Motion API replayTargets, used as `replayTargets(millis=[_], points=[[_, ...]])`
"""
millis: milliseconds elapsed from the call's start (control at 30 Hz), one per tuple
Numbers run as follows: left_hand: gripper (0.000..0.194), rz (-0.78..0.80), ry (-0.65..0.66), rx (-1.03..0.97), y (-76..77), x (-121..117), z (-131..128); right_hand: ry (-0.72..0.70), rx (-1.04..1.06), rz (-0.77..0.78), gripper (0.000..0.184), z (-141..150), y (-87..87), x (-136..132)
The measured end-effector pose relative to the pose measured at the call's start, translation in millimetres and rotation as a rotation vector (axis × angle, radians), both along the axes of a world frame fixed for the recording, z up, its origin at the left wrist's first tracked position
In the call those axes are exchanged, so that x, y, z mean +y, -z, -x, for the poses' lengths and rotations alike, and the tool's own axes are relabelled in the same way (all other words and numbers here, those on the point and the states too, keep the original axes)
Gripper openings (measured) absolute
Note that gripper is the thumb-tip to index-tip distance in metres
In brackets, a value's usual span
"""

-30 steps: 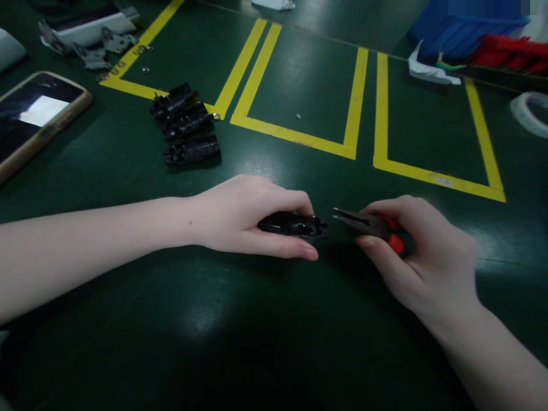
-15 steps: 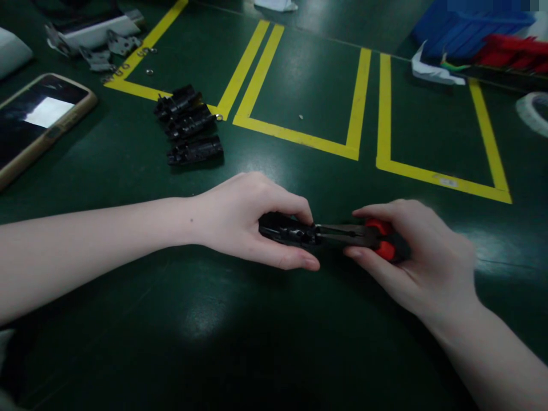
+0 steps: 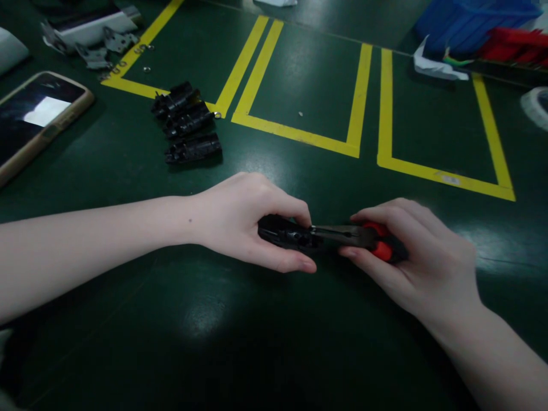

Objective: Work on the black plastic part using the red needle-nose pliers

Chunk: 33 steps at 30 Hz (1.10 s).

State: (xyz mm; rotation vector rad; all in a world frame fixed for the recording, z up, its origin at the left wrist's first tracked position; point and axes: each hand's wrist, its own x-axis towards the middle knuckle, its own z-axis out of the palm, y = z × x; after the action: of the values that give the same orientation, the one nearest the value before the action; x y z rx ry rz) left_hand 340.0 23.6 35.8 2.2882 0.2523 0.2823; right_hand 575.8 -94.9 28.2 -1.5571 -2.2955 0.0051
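My left hand (image 3: pixel 252 222) is closed around a black plastic part (image 3: pixel 286 233), thumb on the near side and fingers on the far side. In my right hand (image 3: pixel 423 257) is a pair of long-nose pliers (image 3: pixel 357 235) with red and black handles. The tips of the pliers meet the right end of the black part; what they grip there is too small to make out. Three similar black plastic parts (image 3: pixel 194 148) lie side by side beyond my left wrist.
A phone (image 3: pixel 43 120) lies at the left. Behind it are metal brackets (image 3: pixel 92 57) and small rings (image 3: pixel 147 69). Yellow tape (image 3: pixel 295 134) marks rectangles on the green table. Blue bin (image 3: pixel 466 25), red bin (image 3: pixel 514 45), white scrap (image 3: pixel 436 65) and tape roll (image 3: pixel 535 108) are at the right.
The pliers have shifted slightly left, and their tips sit a little toward the far side of the black part's end. My left hand has barely moved.
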Motion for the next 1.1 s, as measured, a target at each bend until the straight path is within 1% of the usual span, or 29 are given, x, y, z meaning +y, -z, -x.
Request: replayTargets(millis=[200,367,533,667,767,900,1100], points=[[0.03,-0.028,0.0,0.0,0.8,-0.5,-0.5,-0.019,0.004,-0.035,0.028,0.4,-2.0,0.9],[0.031,-0.038,0.012,-0.005,1.1,-0.4,-0.4,-0.03,0.01,-0.027,0.03,0.6,-1.7,0.5],[0.031,-0.064,0.014,-0.027,0.7,-0.4,0.4,-0.016,0.007,-0.038,0.032,1.9,-1.6,0.9],[0.031,-0.091,-0.019,-0.05,0.0,-0.1,0.9,0.01,0.002,-0.061,0.038,2.7,-2.4,1.8],[0.031,-0.1,-0.026,-0.06,0.2,-0.2,0.9,0.015,0.002,-0.062,0.034,2.8,-2.7,1.7],[0.032,-0.157,-0.049,-0.048,0.9,-1.2,0.9,0.015,-0.025,-0.055,0.029,3.3,-2.6,0.9],[0.032,-0.201,-0.081,-0.039,0.6,-2.9,1.2,0.027,-0.047,-0.075,0.03,2.6,-3.5,-0.2]])
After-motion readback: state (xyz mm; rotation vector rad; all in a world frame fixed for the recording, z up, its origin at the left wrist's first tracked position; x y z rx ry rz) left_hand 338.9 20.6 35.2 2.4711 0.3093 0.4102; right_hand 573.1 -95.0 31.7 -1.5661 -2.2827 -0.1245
